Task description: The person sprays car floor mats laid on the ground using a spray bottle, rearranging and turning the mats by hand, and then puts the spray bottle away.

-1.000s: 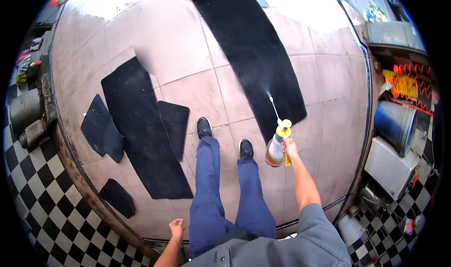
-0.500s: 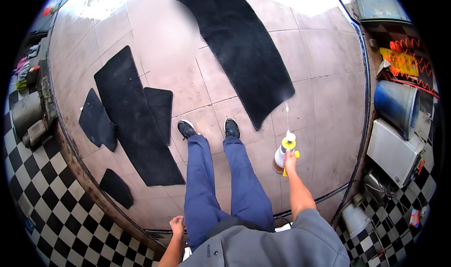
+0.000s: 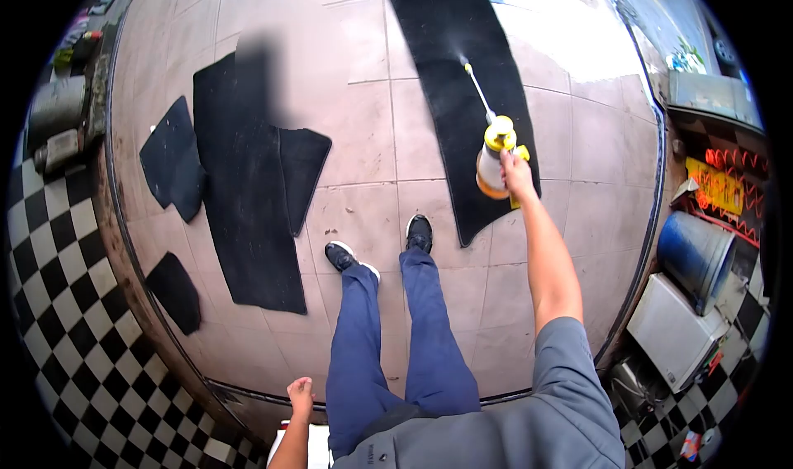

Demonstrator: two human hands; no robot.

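My right hand (image 3: 518, 174) is wrapped round the handle of a pump sprayer (image 3: 489, 172) with a yellow top, a pale body and orange-brown liquid low inside. Its thin wand points forward, and a faint mist shows at the nozzle (image 3: 467, 67). Beneath the sprayer lies a long black car mat (image 3: 450, 23) on the tiles. My left hand (image 3: 301, 393) hangs low beside my left leg, fingers curled in with nothing visible in them.
More black mats (image 3: 239, 213) lie overlapping on the left, with a small one (image 3: 175, 294) nearer me. A raised edge borders the tiled floor (image 3: 363, 262). Along the right stand a blue bucket (image 3: 696, 254), a white box (image 3: 679, 329) and a coiled red hose (image 3: 735, 165).
My right arm has stretched forward, carrying the sprayer from beside the long mat to above it. My feet have shifted slightly, and the view has moved.
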